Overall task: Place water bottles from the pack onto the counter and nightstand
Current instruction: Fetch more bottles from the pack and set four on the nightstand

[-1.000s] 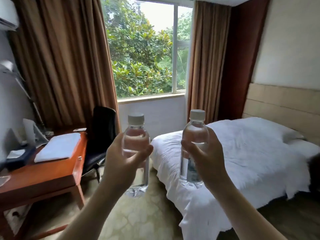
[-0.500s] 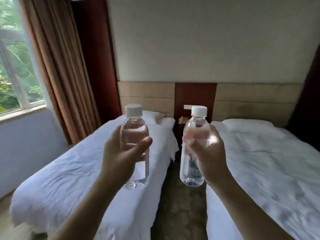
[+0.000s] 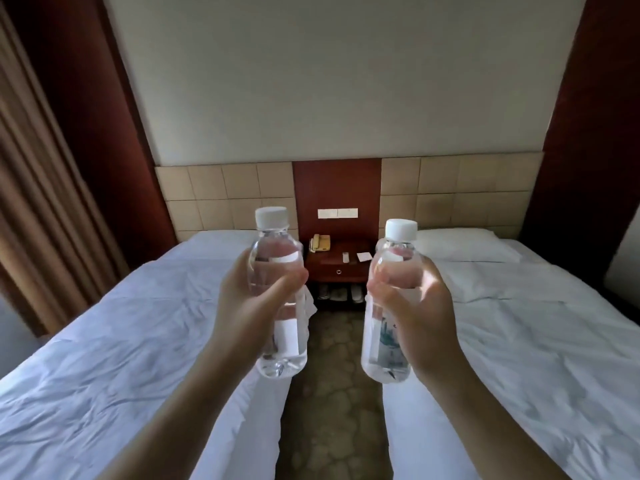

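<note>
Left hand gripping bottle, right hand gripping second bottle

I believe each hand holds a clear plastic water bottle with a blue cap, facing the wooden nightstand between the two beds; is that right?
Not quite: the head view shows white caps. The left hand and right hand each hold a clear plastic water bottle, facing the wooden nightstand.

Upright bottle in each hand
</note>
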